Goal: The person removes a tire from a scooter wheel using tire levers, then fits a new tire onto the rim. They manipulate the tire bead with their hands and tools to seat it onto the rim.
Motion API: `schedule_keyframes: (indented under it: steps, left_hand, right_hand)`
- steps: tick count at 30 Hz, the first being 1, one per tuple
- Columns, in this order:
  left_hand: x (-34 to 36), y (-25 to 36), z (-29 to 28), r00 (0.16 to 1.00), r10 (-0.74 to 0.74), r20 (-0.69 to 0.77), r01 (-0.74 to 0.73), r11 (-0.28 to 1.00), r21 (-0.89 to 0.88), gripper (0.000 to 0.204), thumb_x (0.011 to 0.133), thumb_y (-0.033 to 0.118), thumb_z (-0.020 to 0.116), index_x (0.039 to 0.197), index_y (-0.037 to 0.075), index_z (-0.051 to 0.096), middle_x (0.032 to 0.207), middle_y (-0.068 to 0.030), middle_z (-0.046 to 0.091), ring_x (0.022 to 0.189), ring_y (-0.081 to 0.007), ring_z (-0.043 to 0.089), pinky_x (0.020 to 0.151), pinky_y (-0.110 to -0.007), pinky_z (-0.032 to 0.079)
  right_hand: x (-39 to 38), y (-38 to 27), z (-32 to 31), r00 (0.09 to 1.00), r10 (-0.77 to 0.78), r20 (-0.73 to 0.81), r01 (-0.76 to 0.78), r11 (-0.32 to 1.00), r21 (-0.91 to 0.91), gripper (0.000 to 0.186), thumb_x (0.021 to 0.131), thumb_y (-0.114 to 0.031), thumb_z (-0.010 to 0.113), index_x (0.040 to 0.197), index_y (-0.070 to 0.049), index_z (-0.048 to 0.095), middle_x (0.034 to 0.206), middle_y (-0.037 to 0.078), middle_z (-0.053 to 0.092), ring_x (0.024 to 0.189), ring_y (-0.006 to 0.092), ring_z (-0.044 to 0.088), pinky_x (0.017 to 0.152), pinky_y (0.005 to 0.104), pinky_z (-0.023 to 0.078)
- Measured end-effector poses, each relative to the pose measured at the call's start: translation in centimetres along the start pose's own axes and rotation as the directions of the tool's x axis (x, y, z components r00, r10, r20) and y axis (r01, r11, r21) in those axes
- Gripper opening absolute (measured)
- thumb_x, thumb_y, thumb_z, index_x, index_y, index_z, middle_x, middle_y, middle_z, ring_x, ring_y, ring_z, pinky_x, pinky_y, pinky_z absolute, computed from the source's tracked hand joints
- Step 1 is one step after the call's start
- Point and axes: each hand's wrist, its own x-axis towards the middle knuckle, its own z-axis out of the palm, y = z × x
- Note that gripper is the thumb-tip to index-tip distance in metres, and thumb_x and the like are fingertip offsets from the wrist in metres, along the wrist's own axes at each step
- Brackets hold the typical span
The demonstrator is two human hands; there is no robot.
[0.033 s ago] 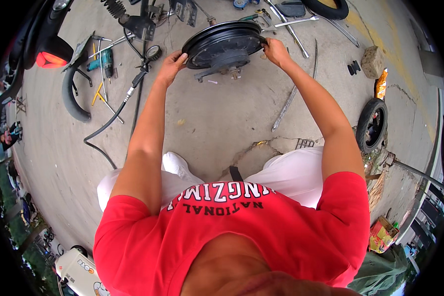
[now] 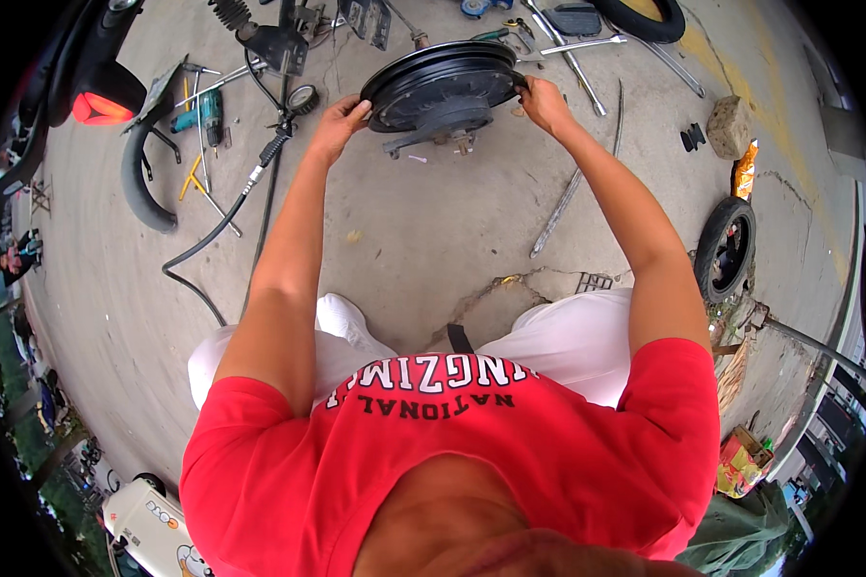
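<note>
A black wheel rim with a hub motor [image 2: 443, 88] is tilted in front of me, its hub side facing me, and no tyre shows on it. My left hand [image 2: 341, 127] grips the rim's left edge, thumb on the near side. On the opposite edge, the fingers of my right hand [image 2: 548, 106] are closed round the rim. The axle and a bracket stick out from the hub at its lower side. Whether the rim's far edge touches the ground cannot be seen. A pressure gauge [image 2: 303, 98] on a black air hose [image 2: 202, 252] lies near my left hand.
To the left lie a teal power drill [image 2: 210, 117], a yellow-handled tool [image 2: 191, 179] and a curved black fender [image 2: 142, 192]. Long metal bars, including a tyre lever [image 2: 555, 219], lie right. Further right are a stone block [image 2: 729, 127] and a small wheel [image 2: 725, 250].
</note>
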Motion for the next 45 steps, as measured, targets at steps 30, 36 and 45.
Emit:
schedule_keyframes:
  steps: [30,36,45]
  left_hand:
    - [-0.5,10.3,6.3,0.786,0.598,0.157,-0.509,0.483,0.712,0.076,0.058,0.035,0.087,0.122,0.009,0.056,0.113,-0.0113,0.057,0.114,-0.0326,0.05,0.097,-0.044,0.037]
    - [-0.6,10.2,6.9,0.77,0.625,0.127,-0.487,0.448,0.75,0.068,0.061,0.036,0.085,0.117,0.009,0.059,0.108,-0.0112,0.058,0.108,-0.032,0.053,0.094,-0.044,0.038]
    - [-2.5,12.9,9.7,0.707,0.662,0.249,-0.485,0.198,0.852,0.063,0.064,0.045,0.08,0.112,0.008,0.062,0.101,-0.0075,0.062,0.104,-0.0286,0.056,0.091,-0.041,0.038]
  right_hand:
    - [-1.2,0.9,5.3,0.992,0.087,0.087,-0.099,0.985,0.142,0.024,0.086,-0.026,0.062,0.089,-0.002,0.066,0.073,0.016,0.064,0.07,0.0297,0.062,0.067,0.0385,0.048]
    - [-0.1,0.5,5.5,0.977,0.139,0.163,-0.165,0.974,0.158,0.023,0.084,-0.026,0.062,0.092,-0.006,0.069,0.086,0.021,0.067,0.084,0.0384,0.064,0.074,0.0453,0.049]
    - [-0.2,-6.4,-2.9,0.909,-0.416,0.029,0.403,0.858,-0.319,0.021,0.08,-0.025,0.064,0.085,-0.005,0.066,0.081,0.013,0.068,0.081,0.0322,0.065,0.081,0.0397,0.045]
